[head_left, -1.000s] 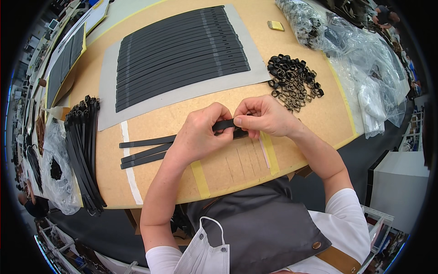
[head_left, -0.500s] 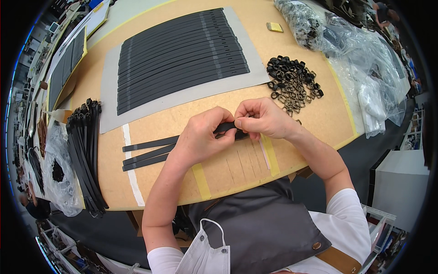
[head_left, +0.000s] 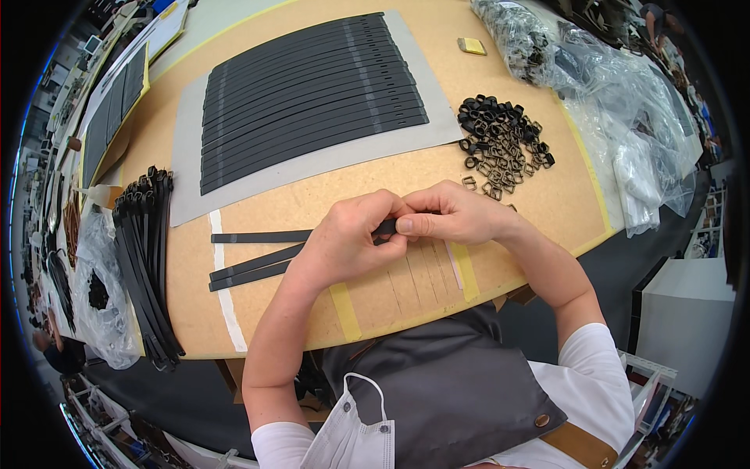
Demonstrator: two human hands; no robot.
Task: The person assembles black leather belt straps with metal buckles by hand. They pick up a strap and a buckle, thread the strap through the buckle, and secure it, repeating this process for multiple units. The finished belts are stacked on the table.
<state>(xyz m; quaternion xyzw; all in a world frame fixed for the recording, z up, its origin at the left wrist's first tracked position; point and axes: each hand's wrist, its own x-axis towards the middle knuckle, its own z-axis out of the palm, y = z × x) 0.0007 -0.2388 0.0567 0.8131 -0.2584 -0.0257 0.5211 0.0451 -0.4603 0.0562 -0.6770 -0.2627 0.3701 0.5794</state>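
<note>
Over the near part of the table, my left hand [head_left: 351,238] and my right hand [head_left: 453,215] meet, both with closed fingers. Between them they pinch the end of a flat black strap [head_left: 387,227]. The tip of that strap, and anything small at it, is hidden by my fingers. Left of my left hand, an upper strap [head_left: 262,237] runs out flat and apart from two lower straps [head_left: 254,270], which lie close together. Their right ends pass out of sight behind my left hand.
A row of black straps [head_left: 312,94] lies on a grey sheet [head_left: 187,184]. Buckles and black loops [head_left: 504,144] are heaped at the right, near plastic bags [head_left: 633,133]. Buckled straps [head_left: 144,258] hang over the left edge. A small yellow-topped block [head_left: 472,46] sits at the back.
My hands have come slightly lower, and my right hand has turned with its thumb laid along the strap. The upper strap's left end has swung away from the two lower straps.
</note>
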